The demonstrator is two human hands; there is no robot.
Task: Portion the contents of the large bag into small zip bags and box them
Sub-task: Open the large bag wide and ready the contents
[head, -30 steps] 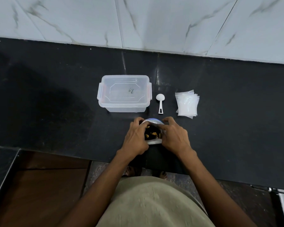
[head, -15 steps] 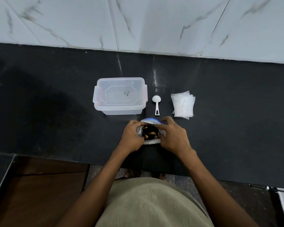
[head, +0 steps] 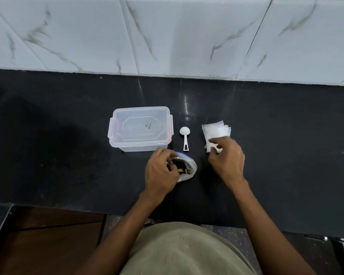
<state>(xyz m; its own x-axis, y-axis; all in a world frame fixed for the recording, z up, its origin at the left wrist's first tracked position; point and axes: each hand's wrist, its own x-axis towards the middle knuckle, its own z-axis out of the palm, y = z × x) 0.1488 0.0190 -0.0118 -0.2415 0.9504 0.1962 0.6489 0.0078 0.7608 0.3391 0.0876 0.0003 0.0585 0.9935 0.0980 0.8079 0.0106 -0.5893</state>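
Left hand [head: 160, 171] grips the open large bag [head: 188, 167] at desk [head: 68, 155] centre. Right hand [head: 227, 157], at 2 o'clock from it, pinches the small zip bags [head: 214, 132]; lidded box [head: 140, 129] at 11 o'clock

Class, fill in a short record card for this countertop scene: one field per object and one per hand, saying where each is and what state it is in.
Surface: black stone countertop below white marble-look wall tiles
Box: clear rectangular plastic box, lid on, left of the scoop
Scoop: small white plastic scoop, lying untouched, handle toward the person
Small bags: stack of small clear zip bags, right of the scoop
Large bag: open clear plastic bag of dark and yellow pieces
Left hand: holds the large bag's rim
Right hand: fingers pinch the stack's near edge
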